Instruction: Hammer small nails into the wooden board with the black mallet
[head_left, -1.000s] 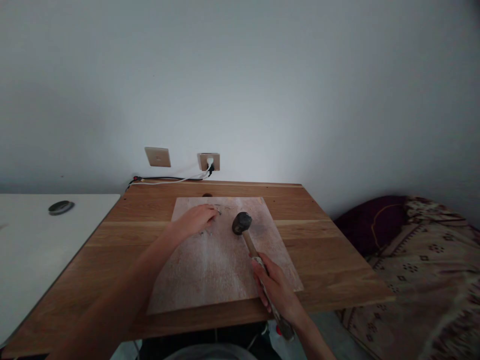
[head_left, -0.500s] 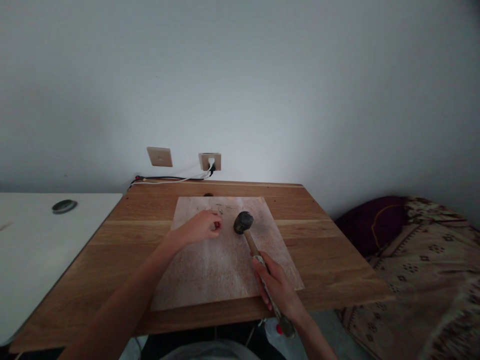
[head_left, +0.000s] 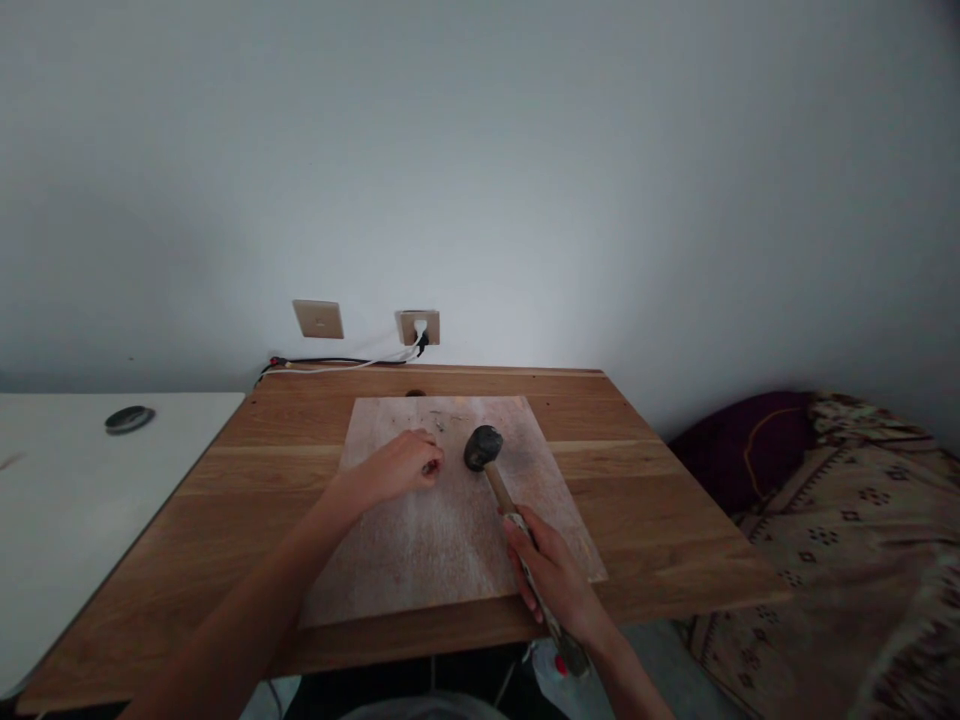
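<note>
My right hand (head_left: 551,570) is wrapped round the handle of a black-headed mallet (head_left: 482,448). The mallet slants across a pale, stained board (head_left: 442,550), its head towards the middle and its handle end past the table's front edge. Left of the mallet head, my left hand (head_left: 409,463) is closed over the board with its fingers curled. A small dark bit shows at its fingertips, too small to name. A few tiny thin scraps (head_left: 440,424) lie on the board just beyond that hand.
The board lies on a wooden table (head_left: 630,520) against the wall. Power cables (head_left: 345,362) run along the back edge to a wall socket (head_left: 418,327). A white surface (head_left: 67,500) at the left carries a dark round object (head_left: 129,419). Patterned fabric (head_left: 840,540) is heaped at the right.
My left hand has lowered slightly and its fingers have turned a little. The mallet and my right hand stay almost in place. The view has shifted slightly.
</note>
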